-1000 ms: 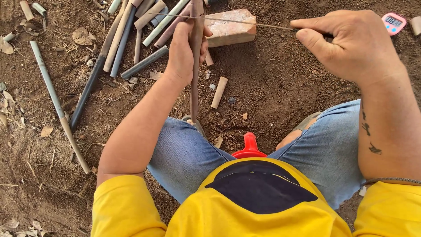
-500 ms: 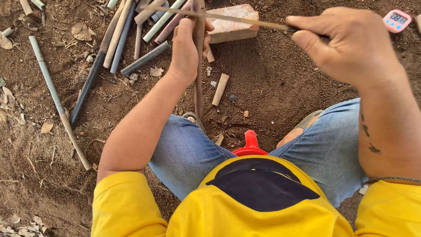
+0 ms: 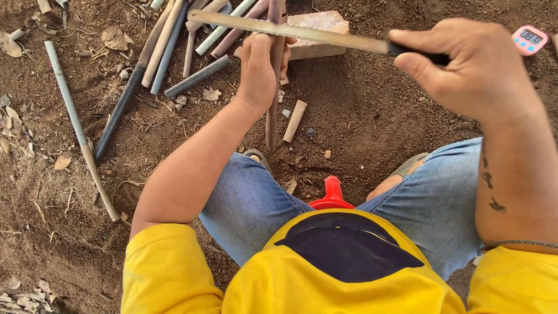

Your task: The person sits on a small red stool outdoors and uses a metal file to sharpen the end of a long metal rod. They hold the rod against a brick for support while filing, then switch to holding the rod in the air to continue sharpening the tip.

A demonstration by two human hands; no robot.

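My left hand (image 3: 258, 72) grips a brown stick (image 3: 272, 110) held upright, its lower end on the dirt between my knees. My right hand (image 3: 471, 72) is closed on the dark handle of a long flat blade (image 3: 290, 30), which stretches left across the top of the stick, above my left hand. A pale block (image 3: 317, 34) lies on the ground just behind the stick, partly hidden by the blade.
Several long sticks and stalks (image 3: 168, 49) lie piled at the upper left; one pale stalk (image 3: 78, 125) lies apart at the left. A short cut piece (image 3: 294, 121) rests by the stick. A pink timer (image 3: 529, 39) sits upper right. A red object (image 3: 332, 195) shows between my legs.
The blade has swung from nearly edge-on to showing its flat side and now reaches farther left over the stick. My right hand has shifted slightly; my left hand keeps its grip.
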